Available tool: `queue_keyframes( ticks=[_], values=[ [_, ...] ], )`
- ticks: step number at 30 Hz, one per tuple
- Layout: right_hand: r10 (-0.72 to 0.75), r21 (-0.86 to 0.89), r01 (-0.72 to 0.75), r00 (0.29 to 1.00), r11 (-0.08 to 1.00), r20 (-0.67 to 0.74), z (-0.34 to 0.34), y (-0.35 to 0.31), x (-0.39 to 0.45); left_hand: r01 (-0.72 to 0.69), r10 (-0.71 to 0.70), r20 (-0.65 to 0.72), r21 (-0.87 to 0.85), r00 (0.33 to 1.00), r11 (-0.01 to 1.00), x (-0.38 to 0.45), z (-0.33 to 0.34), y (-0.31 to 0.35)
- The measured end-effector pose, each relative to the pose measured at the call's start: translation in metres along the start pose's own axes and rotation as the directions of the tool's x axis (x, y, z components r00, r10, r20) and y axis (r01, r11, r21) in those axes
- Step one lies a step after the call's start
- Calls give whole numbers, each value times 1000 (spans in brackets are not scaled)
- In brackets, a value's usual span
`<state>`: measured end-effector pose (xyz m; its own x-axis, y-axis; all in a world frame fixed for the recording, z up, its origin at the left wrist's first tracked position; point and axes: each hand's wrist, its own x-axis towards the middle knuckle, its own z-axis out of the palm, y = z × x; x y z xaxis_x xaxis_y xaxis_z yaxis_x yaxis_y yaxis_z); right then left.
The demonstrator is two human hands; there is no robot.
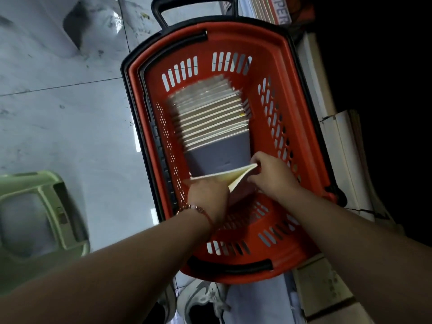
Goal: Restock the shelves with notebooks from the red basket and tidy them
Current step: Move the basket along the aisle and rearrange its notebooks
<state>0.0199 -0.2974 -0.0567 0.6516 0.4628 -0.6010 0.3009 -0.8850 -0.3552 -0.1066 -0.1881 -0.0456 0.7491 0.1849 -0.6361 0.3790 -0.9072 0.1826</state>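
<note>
Head view looks straight down on the notebooks (211,118), a row standing on edge in the red basket (301,127), fanned from the far wall toward the near end, with a grey cover facing up at the front. The nearest notebook (224,177) is tipped away from the row. The left hand (208,197) grips it from below, fingers curled under its lower edge, while the right hand (272,176) pinches its right corner where the pages splay open; motion blur makes it hard to tell whether this is one notebook or two. The basket sits on the pale tiled floor (70,113), with a green plastic stool (35,211) to the left and what seems to be boxed stock (327,286) on the right.

To lift cleanly, I'd judge both hands should close the splayed pages first, then take a small squared stack by its spine side, so that covers don't bend against the basket wall.
</note>
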Motion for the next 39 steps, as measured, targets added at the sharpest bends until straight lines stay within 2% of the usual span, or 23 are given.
queue_keyframes(
  ticks=[3, 6, 9, 11, 13, 15, 18, 19, 21, 22, 24, 26, 29, 30, 32, 33, 34, 36, 37, 39],
  values=[
    [-68, -62, 72, 995, 995, 67, -12, 1, -28, 19, -17, 24, -81, 1000, 996, -26, -2, -4],
    [-134, -44, 135, 990, 990, 36, -31, -3, -64, 6, -13, -50, -147, 999, 989, -47, -19, -5],
    [-126, 81, 134, 988, 988, -90, -59, -15, -97, 5, -50, -247, -180, 968, 984, -63, -49, 0],
    [-85, 190, 119, 980, 975, -178, -81, -32, -119, -13, -94, -404, -254, 910, 967, -78, -74, 4],
    [-43, 299, 121, 966, 947, -256, -105, -53, -140, -56, -141, -489, -365, 861, 929, -98, -100, 9],
    [33, 419, 111, 946, 901, -322, -129, -77, -161, -118, -120, -450, -465, 885, 877, -119, -122, 14],
    [182, 602, 83, 913, 794, -366, -171, -115, -192, -226, 47, -261, -714, 964, 663, -153, -147, 26],
    [236, 675, 78, 902, 734, -361, -185, -128, -202, -220, 67, -232, -736, 970, 640, -163, -154, 27],
    [325, 821, 81, 893, 565, -311, -212, -152, -222, -211, 20, -295, -632, 955, 746, -184, -171, 27],
    [354, 872, 76, 894, 483, -274, -224, -163, -232, -218, -23, -387, -569, 922, 793, -193, -183, 24],
    [370, 923, 81, 900, 376, -230, -244, -183, -250, -253, -89, -525, -545, 846, 799, -214, -216, 14],
    [329, 931, 110, 916, 348, -231, -257, -198, -264, -273, -130, -598, -535, 791, 800, -234, -248, 3],
    [218, 936, 152, 949, 318, -229, -285, -224, -303, -291, -111, -650, -477, 751, 829, -276, -293, -9],
    [184, 929, 146, 958, 341, -218, -294, -230, -319, -293, -97, -659, -455, 746, 841, -291, -307, -11],
    [160, 875, 138, 959, 463, -236, -308, -234, -344, -320, -95, -685, -453, 722, 832, -320, -329, -14],
    [183, 849, 138, 947, 511, -264, -312, -233, -355, -337, -110, -686, -483, 720, 808, -333, -340, -15],
    [233, 850, 112, 936, 515, -265, -317, -233, -366, -348, -141, -664, -547, 735, 761, -346, -351, -15],
    [301, 903, 46, 935, 427, -189, -322, -234, -392, -400, -169, -583, -712, 795, 577, -368, -373, -14],
    [276, 930, 40, 949, 365, -149, -324, -237, -407, -414, -156, -536, -778, 830, 472, -378, -385, -14],
    [219, 948, 43, 969, 317, -116, -325, -247, -438, -424, -82, -467, -854, 881, 302, -402, -410, -14]
  ],
)
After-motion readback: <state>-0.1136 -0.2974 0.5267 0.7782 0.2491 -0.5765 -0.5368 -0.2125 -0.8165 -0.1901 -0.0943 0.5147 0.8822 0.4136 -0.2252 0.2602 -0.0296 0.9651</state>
